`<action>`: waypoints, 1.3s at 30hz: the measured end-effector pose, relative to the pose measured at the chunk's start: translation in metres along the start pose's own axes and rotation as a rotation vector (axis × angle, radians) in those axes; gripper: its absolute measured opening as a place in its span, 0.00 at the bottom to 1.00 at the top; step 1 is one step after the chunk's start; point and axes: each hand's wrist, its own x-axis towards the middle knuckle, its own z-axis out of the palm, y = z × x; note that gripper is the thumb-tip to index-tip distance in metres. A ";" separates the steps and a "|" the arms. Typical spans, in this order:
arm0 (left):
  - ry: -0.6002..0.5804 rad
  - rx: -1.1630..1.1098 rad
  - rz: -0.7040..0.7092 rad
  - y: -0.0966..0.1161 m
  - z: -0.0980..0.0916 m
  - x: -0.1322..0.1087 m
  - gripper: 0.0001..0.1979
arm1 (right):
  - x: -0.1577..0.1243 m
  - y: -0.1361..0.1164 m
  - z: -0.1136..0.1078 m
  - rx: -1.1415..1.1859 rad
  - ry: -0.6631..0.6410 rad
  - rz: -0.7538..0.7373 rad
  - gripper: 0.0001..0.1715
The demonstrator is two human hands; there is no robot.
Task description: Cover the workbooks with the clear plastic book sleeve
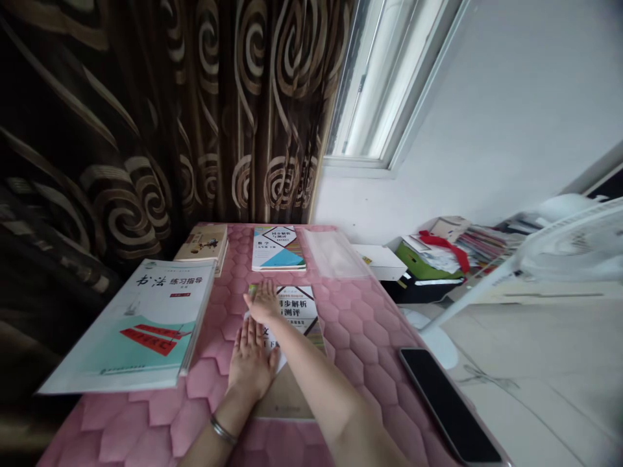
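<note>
Two hands are laid open and flat on the workbook [299, 311] at the middle of the table [370, 324]: the left hand [250, 360] low, the right hand [263, 301] at its upper-left corner. A textbook [141, 327] is seen left of the workbook, a phone [445, 402] right of it.

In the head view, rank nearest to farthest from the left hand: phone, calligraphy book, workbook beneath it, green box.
1. Workbook, directly under the left hand.
2. Calligraphy book, just to its left.
3. Phone, farther off, right side.
4. Green box, far back right.
</note>
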 end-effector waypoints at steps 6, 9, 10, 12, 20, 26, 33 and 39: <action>-0.056 -0.005 -0.017 0.003 -0.010 0.001 0.36 | -0.036 0.020 -0.007 0.022 -0.028 -0.227 0.41; -0.056 -0.016 -0.032 0.005 -0.013 0.002 0.37 | -0.083 0.067 -0.018 -0.093 0.015 -0.119 0.42; -0.051 -0.015 -0.035 0.005 -0.013 0.003 0.37 | -0.099 0.077 -0.020 -0.125 0.024 -0.041 0.41; -0.040 -0.010 -0.035 0.005 -0.013 0.003 0.36 | -0.131 0.083 -0.019 -0.171 0.044 0.118 0.42; -0.033 -0.043 -0.006 0.001 -0.013 0.003 0.32 | -0.223 0.034 0.020 -0.081 0.117 -0.102 0.39; -0.029 -0.031 -0.013 0.002 -0.013 0.003 0.32 | -0.254 0.107 -0.008 -0.135 0.079 0.163 0.36; -0.065 -0.011 -0.024 0.004 -0.019 0.004 0.33 | -0.204 0.114 -0.044 0.465 0.173 0.281 0.18; -0.060 -0.018 -0.025 0.004 -0.018 0.003 0.33 | -0.170 0.119 -0.064 0.913 -0.064 0.489 0.14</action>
